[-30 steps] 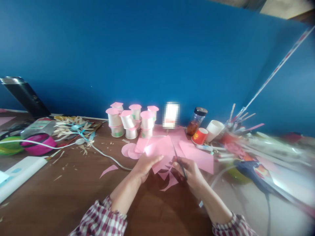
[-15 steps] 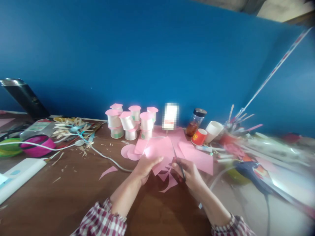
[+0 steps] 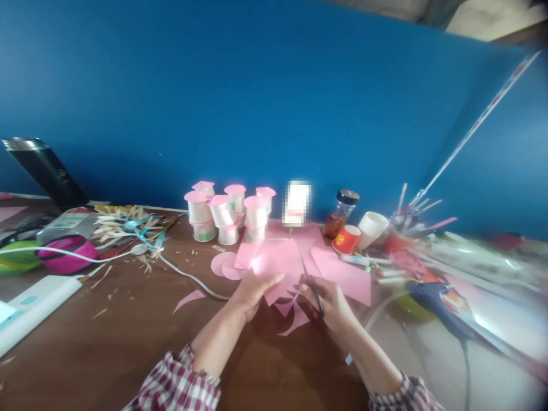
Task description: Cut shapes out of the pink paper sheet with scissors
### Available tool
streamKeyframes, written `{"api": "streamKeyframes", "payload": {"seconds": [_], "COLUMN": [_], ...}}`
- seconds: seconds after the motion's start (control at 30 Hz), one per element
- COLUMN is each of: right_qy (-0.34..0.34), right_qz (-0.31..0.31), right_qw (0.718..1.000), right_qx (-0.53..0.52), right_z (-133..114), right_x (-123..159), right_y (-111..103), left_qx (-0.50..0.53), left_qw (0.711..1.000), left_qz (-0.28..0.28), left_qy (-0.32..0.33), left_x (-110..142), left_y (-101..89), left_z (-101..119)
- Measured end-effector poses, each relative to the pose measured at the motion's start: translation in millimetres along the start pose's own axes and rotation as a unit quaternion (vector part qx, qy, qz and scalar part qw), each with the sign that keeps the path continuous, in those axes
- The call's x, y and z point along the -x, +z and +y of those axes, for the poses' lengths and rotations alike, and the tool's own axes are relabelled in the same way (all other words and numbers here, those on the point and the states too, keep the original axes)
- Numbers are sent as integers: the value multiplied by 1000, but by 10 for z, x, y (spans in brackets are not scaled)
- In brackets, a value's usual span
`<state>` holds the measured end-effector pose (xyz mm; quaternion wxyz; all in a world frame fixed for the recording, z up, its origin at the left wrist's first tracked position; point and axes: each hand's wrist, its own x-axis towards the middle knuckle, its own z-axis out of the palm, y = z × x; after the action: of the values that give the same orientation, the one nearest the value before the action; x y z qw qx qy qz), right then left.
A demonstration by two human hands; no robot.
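Between my hands is a sheet of pink paper (image 3: 280, 260), its near edge pinched under the thumb of my left hand (image 3: 256, 291). My right hand (image 3: 327, 297) is closed around dark-handled scissors (image 3: 315, 294). Their blades point away from me, along the right side of the sheet. Curved pink offcuts (image 3: 296, 319) lie on the table just below the paper. Left of my left hand are pink paper circles (image 3: 225, 266). More pink sheets (image 3: 349, 277) are spread behind and to the right.
White cups with pink paper tops (image 3: 222, 212) stand stacked at the back. A lit, blurred-out phone-like screen (image 3: 297, 204), a lidded jar (image 3: 341, 214) and a red paper cup (image 3: 346, 239) are right of them. A glue gun (image 3: 440, 302) lies right; a power strip (image 3: 38, 308) lies left.
Hardly anything differs. The whole view has shifted very slightly, while both hands, the scissors and the pink sheet keep their places.
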<state>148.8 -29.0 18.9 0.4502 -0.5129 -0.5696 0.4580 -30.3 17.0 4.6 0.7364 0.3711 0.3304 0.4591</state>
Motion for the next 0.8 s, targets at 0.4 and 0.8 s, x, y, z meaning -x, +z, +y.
{"api": "streamKeyframes", "payload": {"seconds": [0.4,0.8], "right_qy": [15,36], "right_qz": [16,15], "right_qw": [1000,999], "right_qx": [12,-32], "right_z": [54,86], "right_x": [-7,-23], "right_y": [20,-4], "left_qx": [-13,-9], "left_qw": [1000,999], "left_qz": [13,25], "left_qy": [1,-20], "left_x": [-5,2], "left_y": [-2,5], "left_z": [13,14]}}
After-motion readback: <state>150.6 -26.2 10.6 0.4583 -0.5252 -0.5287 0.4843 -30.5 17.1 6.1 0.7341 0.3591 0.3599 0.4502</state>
